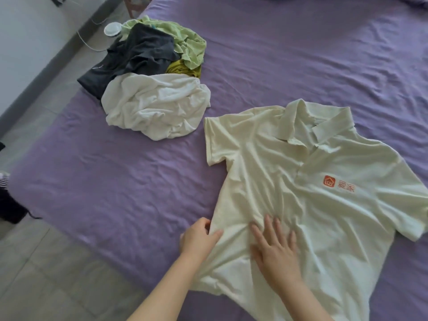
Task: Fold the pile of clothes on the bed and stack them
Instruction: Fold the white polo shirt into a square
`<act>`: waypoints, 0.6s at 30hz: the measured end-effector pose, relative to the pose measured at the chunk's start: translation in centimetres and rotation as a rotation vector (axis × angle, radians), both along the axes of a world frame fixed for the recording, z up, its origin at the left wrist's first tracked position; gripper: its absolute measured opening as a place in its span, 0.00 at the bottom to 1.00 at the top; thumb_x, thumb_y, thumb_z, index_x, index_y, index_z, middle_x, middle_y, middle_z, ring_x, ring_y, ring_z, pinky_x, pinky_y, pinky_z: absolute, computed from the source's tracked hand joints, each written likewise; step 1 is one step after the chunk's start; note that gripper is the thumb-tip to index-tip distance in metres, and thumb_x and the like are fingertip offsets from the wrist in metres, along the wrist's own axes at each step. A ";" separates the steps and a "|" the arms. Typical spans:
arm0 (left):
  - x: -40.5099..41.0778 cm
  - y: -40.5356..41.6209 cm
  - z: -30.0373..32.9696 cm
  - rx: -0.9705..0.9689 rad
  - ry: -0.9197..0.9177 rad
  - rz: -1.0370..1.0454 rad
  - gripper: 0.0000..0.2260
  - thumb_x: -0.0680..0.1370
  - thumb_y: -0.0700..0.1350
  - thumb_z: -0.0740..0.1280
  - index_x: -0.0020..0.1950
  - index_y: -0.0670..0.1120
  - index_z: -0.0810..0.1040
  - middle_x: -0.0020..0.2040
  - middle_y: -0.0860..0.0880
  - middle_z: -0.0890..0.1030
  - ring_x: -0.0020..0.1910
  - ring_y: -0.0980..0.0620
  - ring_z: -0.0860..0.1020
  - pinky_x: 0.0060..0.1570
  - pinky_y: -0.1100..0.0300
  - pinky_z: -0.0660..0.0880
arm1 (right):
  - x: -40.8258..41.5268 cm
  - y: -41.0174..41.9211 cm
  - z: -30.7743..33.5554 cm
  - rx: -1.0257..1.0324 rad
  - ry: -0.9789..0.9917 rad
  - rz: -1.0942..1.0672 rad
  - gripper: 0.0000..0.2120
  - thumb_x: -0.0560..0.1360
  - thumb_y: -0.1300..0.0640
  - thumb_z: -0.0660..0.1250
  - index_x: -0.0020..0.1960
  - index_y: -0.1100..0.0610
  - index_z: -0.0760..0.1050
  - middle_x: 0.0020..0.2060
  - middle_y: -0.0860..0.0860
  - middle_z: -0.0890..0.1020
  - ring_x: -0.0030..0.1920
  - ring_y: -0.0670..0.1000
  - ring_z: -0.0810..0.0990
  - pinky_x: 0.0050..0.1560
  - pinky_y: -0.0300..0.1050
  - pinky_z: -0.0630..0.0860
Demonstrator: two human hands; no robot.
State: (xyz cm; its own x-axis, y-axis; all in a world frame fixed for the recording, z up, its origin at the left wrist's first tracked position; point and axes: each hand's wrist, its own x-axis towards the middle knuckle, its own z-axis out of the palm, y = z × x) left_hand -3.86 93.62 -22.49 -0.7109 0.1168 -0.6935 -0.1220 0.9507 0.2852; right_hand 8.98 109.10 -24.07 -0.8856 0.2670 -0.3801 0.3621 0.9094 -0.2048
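A pale yellow polo shirt [308, 181] with an orange chest logo lies spread face up on the purple bed [115, 186], collar pointing away from me. My left hand [199, 236] pinches the shirt's left side edge between thumb and fingers. My right hand [275, 249] rests flat on the lower front of the shirt, fingers spread. A pile of unfolded clothes [150, 72] sits at the far left of the bed: a crumpled white garment [155, 105], a dark grey one [134, 56], a light green one [187, 42] and an olive one [183, 69].
The bed's left edge runs diagonally beside a grey tiled floor [46, 262]. A round white device [112, 29] with a cable lies on the floor behind the pile. A dark object [9, 205] sits on the floor at the far left.
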 end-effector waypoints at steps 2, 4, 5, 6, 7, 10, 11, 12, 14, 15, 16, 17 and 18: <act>1.4 -1.4 0.7 -0.022 -0.070 -0.037 0.12 0.72 0.59 0.68 0.38 0.52 0.72 0.42 0.51 0.78 0.52 0.48 0.76 0.55 0.54 0.69 | 1.8 -0.3 0.8 -0.053 -0.087 -0.114 0.29 0.69 0.46 0.73 0.68 0.48 0.72 0.71 0.57 0.68 0.71 0.63 0.66 0.65 0.68 0.63; 2.9 -2.8 1.1 0.118 -0.149 0.012 0.11 0.72 0.53 0.70 0.36 0.51 0.70 0.41 0.48 0.77 0.47 0.48 0.73 0.48 0.56 0.70 | 4.1 -0.9 1.2 -0.068 -0.084 0.015 0.30 0.71 0.43 0.71 0.71 0.46 0.68 0.73 0.56 0.64 0.73 0.63 0.62 0.65 0.69 0.62; 3.6 -3.3 1.5 0.196 -0.168 0.053 0.09 0.73 0.49 0.70 0.39 0.50 0.71 0.42 0.49 0.76 0.46 0.49 0.73 0.45 0.57 0.69 | 5.4 -1.2 1.3 -0.060 -0.090 0.088 0.31 0.67 0.42 0.73 0.69 0.46 0.72 0.71 0.57 0.68 0.70 0.63 0.67 0.61 0.69 0.67; 4.1 -3.6 2.0 0.247 -0.156 0.099 0.05 0.74 0.46 0.68 0.42 0.49 0.72 0.43 0.50 0.76 0.46 0.50 0.74 0.43 0.58 0.69 | 6.5 -1.2 1.5 -0.032 -0.095 0.126 0.32 0.62 0.41 0.77 0.64 0.47 0.76 0.67 0.57 0.74 0.66 0.62 0.73 0.55 0.68 0.73; 4.6 -4.0 2.3 0.273 -0.118 0.146 0.03 0.75 0.43 0.66 0.45 0.48 0.72 0.45 0.51 0.77 0.47 0.50 0.74 0.42 0.59 0.69 | 7.6 -1.2 1.7 -0.011 -0.098 0.133 0.32 0.59 0.42 0.79 0.61 0.48 0.79 0.63 0.58 0.77 0.62 0.62 0.77 0.51 0.66 0.76; 5.4 -4.5 3.2 0.257 0.039 0.207 0.05 0.78 0.43 0.63 0.53 0.45 0.71 0.52 0.47 0.78 0.49 0.49 0.74 0.43 0.58 0.69 | 11.1 -0.7 1.5 -0.047 -0.121 0.113 0.31 0.72 0.37 0.65 0.72 0.46 0.66 0.74 0.56 0.62 0.74 0.61 0.61 0.69 0.61 0.63; 5.6 -4.7 3.5 0.236 0.062 0.198 0.08 0.79 0.45 0.63 0.56 0.45 0.71 0.54 0.47 0.78 0.51 0.48 0.75 0.46 0.56 0.69 | 12.5 -0.5 1.1 -0.074 -0.146 0.107 0.31 0.76 0.35 0.56 0.76 0.44 0.58 0.77 0.54 0.53 0.77 0.58 0.51 0.73 0.56 0.53; 5.9 -4.9 3.8 0.205 0.061 0.188 0.11 0.78 0.48 0.64 0.58 0.45 0.71 0.55 0.48 0.78 0.53 0.47 0.75 0.49 0.55 0.71 | 13.7 -0.6 0.8 -0.100 -0.158 0.090 0.32 0.76 0.33 0.49 0.77 0.43 0.52 0.78 0.52 0.47 0.77 0.56 0.44 0.74 0.53 0.45; 6.3 -5.5 4.3 0.134 -0.011 0.157 0.18 0.74 0.53 0.69 0.59 0.45 0.73 0.55 0.51 0.78 0.55 0.48 0.77 0.53 0.54 0.73 | 15.5 -0.9 0.7 -0.099 -0.165 0.099 0.33 0.75 0.31 0.49 0.77 0.41 0.46 0.78 0.52 0.43 0.77 0.54 0.40 0.74 0.51 0.39; 6.6 -6.0 4.4 0.133 -0.083 0.157 0.19 0.73 0.53 0.72 0.58 0.45 0.75 0.54 0.51 0.79 0.54 0.48 0.78 0.54 0.53 0.75 | 16.0 -1.3 0.9 -0.093 -0.184 0.109 0.34 0.76 0.33 0.53 0.76 0.40 0.45 0.78 0.51 0.42 0.77 0.54 0.39 0.74 0.51 0.39; 7.0 -6.5 4.4 0.163 -0.167 0.175 0.18 0.72 0.52 0.73 0.56 0.44 0.77 0.53 0.50 0.81 0.52 0.49 0.79 0.54 0.53 0.76 | 16.3 -1.5 1.0 -0.075 -0.206 0.110 0.34 0.76 0.36 0.56 0.76 0.40 0.45 0.78 0.52 0.42 0.77 0.55 0.39 0.74 0.52 0.40; 7.4 -7.0 4.4 0.206 -0.235 0.196 0.16 0.72 0.50 0.74 0.55 0.44 0.78 0.53 0.49 0.81 0.50 0.50 0.80 0.53 0.53 0.77 | 16.5 -1.7 1.3 -0.054 -0.210 0.101 0.33 0.76 0.40 0.59 0.76 0.40 0.48 0.78 0.52 0.43 0.77 0.55 0.41 0.74 0.53 0.44; 7.9 -7.5 4.4 0.254 -0.265 0.212 0.14 0.73 0.48 0.73 0.55 0.44 0.77 0.52 0.49 0.82 0.49 0.51 0.80 0.50 0.55 0.78 | 16.7 -1.9 1.4 -0.044 -0.173 0.065 0.30 0.77 0.45 0.62 0.75 0.42 0.54 0.78 0.54 0.46 0.77 0.56 0.44 0.74 0.54 0.51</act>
State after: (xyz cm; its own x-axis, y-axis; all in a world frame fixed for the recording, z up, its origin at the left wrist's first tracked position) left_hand 4.01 86.08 -18.07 -0.5389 0.1782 -0.8233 -0.4078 0.8001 0.4400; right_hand 25.68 107.22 -22.63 -0.8207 0.1913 -0.5384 0.3361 0.9236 -0.1842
